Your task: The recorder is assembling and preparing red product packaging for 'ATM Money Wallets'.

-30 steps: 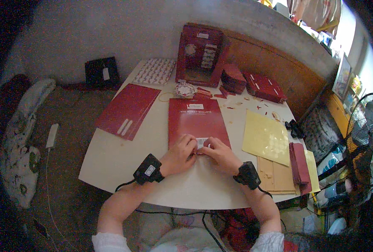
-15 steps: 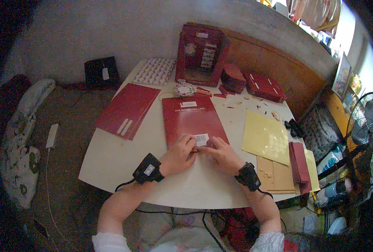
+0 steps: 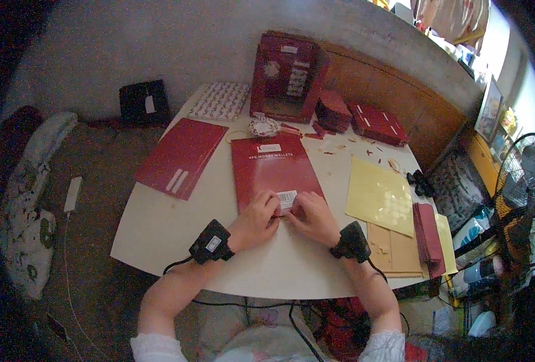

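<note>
A flat dark red packet (image 3: 278, 175) lies on the white table before me, with a pale label near its far edge and a white barcode label (image 3: 287, 199) near its close edge. My left hand (image 3: 258, 217) is closed at that near edge, left of the barcode, fingers curled over the packet. Just right of the barcode, my right hand (image 3: 311, 216) is closed too, its fingers bent and the thumb against the edge. The fingertips are partly hidden, so how tightly each grips is hard to see. Both wrists wear black strapped devices.
Another red packet (image 3: 182, 158) lies to the left. An upright red box (image 3: 284, 78), a sheet of small white labels (image 3: 219, 101) and red stacks (image 3: 378, 123) stand at the back. On the right are a yellow sheet (image 3: 379, 193), brown card (image 3: 394, 256) and dark red pieces (image 3: 427, 238).
My right hand's fingers have curled in more beside the barcode label, and its wrist has turned slightly. My left hand stays nearly where it was at the packet's edge.
</note>
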{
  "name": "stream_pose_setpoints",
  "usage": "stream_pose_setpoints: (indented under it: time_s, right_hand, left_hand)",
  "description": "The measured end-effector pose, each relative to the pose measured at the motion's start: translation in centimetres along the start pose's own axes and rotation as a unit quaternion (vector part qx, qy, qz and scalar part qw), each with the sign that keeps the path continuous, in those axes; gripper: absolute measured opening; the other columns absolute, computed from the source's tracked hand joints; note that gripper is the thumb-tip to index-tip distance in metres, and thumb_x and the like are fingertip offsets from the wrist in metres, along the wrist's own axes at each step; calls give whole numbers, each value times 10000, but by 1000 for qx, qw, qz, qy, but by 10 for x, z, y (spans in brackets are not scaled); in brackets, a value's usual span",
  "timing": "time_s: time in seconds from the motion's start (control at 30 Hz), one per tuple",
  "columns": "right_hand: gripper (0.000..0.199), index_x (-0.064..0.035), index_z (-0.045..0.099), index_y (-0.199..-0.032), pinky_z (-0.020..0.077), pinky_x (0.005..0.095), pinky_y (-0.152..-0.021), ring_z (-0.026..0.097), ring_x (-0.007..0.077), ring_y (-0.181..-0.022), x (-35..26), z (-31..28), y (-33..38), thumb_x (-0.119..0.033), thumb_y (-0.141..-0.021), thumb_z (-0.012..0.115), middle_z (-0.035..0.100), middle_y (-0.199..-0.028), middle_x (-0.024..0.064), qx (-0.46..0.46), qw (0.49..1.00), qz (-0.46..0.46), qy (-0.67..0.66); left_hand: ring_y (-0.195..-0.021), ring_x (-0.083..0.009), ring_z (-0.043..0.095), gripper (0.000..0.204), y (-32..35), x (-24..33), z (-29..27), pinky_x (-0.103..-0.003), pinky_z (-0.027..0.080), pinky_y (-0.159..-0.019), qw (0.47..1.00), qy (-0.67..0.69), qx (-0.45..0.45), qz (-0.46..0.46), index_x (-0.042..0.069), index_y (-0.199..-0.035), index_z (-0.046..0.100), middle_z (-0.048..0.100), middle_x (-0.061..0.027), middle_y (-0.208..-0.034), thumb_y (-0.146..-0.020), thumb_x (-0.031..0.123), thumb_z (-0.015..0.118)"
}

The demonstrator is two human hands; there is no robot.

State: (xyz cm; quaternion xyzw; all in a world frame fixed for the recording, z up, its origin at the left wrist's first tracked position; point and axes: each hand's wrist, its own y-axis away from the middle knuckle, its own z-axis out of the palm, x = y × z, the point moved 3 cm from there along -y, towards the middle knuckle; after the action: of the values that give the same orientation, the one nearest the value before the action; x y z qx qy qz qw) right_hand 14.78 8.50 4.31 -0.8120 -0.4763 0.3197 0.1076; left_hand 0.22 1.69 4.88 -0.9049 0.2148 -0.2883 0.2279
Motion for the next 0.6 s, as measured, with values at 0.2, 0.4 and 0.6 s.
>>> stream_pose_setpoints:
  time_s: [0.2,0.4,0.6]
  right_hand:
    - [228,-50,495,-770,378,430,-673,488,340,-758,-3,0,-2,-228,-718,626,526,-769,138,9,1000,4,-5]
    - [171,-44,494,-801,387,420,-674,496,338,-760,3,-3,1,-141,-709,601,534,-768,141,4,998,27,-58]
    - [181,-39,487,-810,390,424,-648,503,338,-733,8,-1,1,-137,-717,608,534,-750,152,13,994,48,-94]
  left_hand:
    - [-977,-360,441,226,1,-1,0,-416,384,-840,1000,-7,6,1,-22,-869,433,431,-190,-1006,-692,21,565]
    - [-956,-351,440,219,-1,-2,1,-423,388,-814,1000,-3,7,7,-26,-879,440,441,-186,-978,-702,17,562]
    - [-1004,-375,433,319,-3,-5,11,-419,383,-887,996,-67,14,-62,-38,-945,465,461,-202,-1006,-724,145,604]
